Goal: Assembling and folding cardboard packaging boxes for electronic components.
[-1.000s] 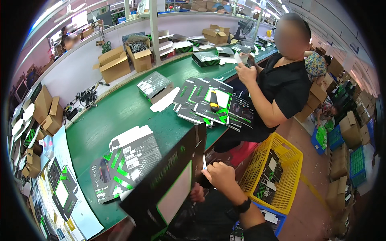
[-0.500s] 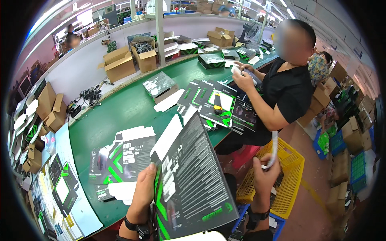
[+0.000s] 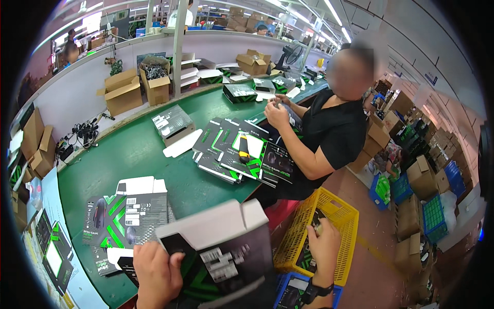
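Note:
My left hand [image 3: 157, 273] is closed on the edge of a black-and-green printed carton [image 3: 226, 257], which is tilted up in front of me with its white flaps at the top. My right hand [image 3: 324, 242] is off to the right, above a yellow plastic crate [image 3: 350, 247], its fingers curled in; what they hold is too small to make out. Beside my left hand, a stack of flattened cartons [image 3: 128, 213] in the same print lies on the green table [image 3: 103, 165].
Across the table corner, a person in black [image 3: 334, 134] handles a small item. Near them a yellow-and-black tool [image 3: 243, 149] lies on more printed cartons [image 3: 216, 139]. A closed box [image 3: 172, 123] stands farther back. A blue crate [image 3: 337, 291] sits below the yellow one.
The carton in my left hand has tipped and lowered, its flaps now facing up. My right hand has moved down over the yellow crate; the white strip it held is no longer visible.

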{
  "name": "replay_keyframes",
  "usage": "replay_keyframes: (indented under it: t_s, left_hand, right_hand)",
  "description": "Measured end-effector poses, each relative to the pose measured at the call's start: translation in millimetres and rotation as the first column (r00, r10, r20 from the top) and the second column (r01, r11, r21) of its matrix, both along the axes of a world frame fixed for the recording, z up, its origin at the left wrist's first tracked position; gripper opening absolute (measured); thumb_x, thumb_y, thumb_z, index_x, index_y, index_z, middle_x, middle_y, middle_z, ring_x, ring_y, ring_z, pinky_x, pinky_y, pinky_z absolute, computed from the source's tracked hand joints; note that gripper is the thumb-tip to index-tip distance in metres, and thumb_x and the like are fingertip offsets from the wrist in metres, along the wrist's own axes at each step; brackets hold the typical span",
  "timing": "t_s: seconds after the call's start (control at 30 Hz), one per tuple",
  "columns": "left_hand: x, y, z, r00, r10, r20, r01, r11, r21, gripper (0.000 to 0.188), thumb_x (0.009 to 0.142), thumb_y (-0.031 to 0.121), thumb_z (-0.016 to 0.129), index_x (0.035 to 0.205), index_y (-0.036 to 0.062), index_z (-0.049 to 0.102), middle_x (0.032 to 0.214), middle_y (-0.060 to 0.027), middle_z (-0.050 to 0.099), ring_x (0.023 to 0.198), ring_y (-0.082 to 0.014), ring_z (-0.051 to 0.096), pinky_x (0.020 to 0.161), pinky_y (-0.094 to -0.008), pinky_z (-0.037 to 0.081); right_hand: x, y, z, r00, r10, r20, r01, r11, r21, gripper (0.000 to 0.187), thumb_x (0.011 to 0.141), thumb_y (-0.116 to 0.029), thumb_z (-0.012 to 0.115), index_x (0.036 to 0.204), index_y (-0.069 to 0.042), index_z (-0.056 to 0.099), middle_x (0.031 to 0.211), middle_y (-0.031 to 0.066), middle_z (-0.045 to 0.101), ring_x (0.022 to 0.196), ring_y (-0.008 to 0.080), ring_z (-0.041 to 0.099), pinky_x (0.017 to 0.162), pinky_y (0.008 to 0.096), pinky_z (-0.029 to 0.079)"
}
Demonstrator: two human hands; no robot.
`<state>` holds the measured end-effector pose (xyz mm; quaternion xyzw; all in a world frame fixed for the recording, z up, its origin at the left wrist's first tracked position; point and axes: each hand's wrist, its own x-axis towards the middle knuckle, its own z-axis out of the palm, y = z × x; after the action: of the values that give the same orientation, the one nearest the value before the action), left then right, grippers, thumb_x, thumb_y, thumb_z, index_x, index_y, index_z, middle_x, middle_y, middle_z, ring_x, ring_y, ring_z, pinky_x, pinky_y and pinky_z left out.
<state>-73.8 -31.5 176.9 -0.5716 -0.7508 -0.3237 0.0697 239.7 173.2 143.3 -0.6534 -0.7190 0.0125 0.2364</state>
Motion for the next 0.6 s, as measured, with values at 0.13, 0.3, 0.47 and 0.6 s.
replay_keyframes:
  t_s: [0.13,0.3,0.47,0.6]
  left_hand:
    - [12,11,-14,0.971,-0.238,0.012,0.238,0.971,-0.032,0.026,0.082,0.020,0.075,0.076,0.0043,0.056,0.075,-0.0118,0.050,0.072,-0.0329,0.050,0.072,-0.0454,0.036]
    - [40,34,-31,0.921,-0.380,-0.086,0.383,0.923,0.020,0.031,0.079,0.026,0.079,0.070,0.0088,0.055,0.071,-0.0074,0.048,0.069,-0.0291,0.050,0.073,-0.0438,0.038]
    - [48,42,-18,0.919,-0.361,-0.156,0.377,0.921,0.093,0.026,0.081,0.021,0.083,0.087,0.0031,0.066,0.080,-0.0066,0.063,0.077,-0.0231,0.061,0.083,-0.0425,0.048]
    - [76,37,-40,0.979,-0.200,-0.037,0.203,0.950,0.239,0.098,0.083,0.061,0.074,0.148,-0.0058,0.044,0.144,-0.0294,0.037,0.128,-0.0457,0.041,0.109,-0.0652,0.029]
  right_hand:
    - [-38,-43,22,0.819,0.511,-0.259,-0.410,0.839,0.358,0.020,0.075,-0.012,0.085,0.085,-0.008,0.068,0.078,0.0091,0.061,0.065,0.0263,0.062,0.056,0.0358,0.048]
    - [-78,-59,13,0.566,0.824,0.005,-0.822,0.565,0.069,0.036,0.082,-0.038,0.083,0.099,-0.010,0.068,0.090,0.0045,0.063,0.071,0.0227,0.068,0.058,0.0339,0.054]
    - [-58,-59,-4,0.530,0.843,-0.091,-0.846,0.533,0.015,0.038,0.077,-0.040,0.086,0.087,-0.009,0.067,0.077,0.0038,0.063,0.066,0.0224,0.067,0.054,0.0337,0.052]
    - [-41,-61,16,0.786,0.589,-0.185,-0.551,0.805,0.221,0.040,0.066,-0.031,0.096,0.071,-0.007,0.064,0.061,0.0041,0.059,0.051,0.0208,0.060,0.047,0.0330,0.046]
